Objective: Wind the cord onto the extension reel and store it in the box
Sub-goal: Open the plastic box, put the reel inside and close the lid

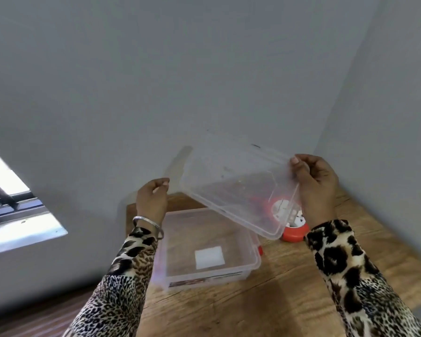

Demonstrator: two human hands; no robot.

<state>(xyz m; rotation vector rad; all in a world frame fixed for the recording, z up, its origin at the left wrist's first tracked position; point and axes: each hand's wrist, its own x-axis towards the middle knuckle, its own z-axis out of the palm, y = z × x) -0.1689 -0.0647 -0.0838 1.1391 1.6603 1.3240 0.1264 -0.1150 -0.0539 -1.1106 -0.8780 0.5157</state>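
Observation:
A clear plastic box [252, 257] stands open on the wooden table, with a white square label on its floor. Its clear lid [231, 181] is lifted and tilted above the box's far right corner. My right hand [316, 183] grips the lid's right edge. My left hand [153, 200] hovers just left of the lid with its fingers curled and nothing in them; it is apart from the lid. A red and white extension reel [293, 227] sits on the table behind the box, partly seen through the lid. The cord is not clearly visible.
The wooden table [265, 300] stands in a corner of grey walls [156, 81], its left edge near my left forearm. A window [7, 190] is at the far left. Dark floor lies below at the bottom left.

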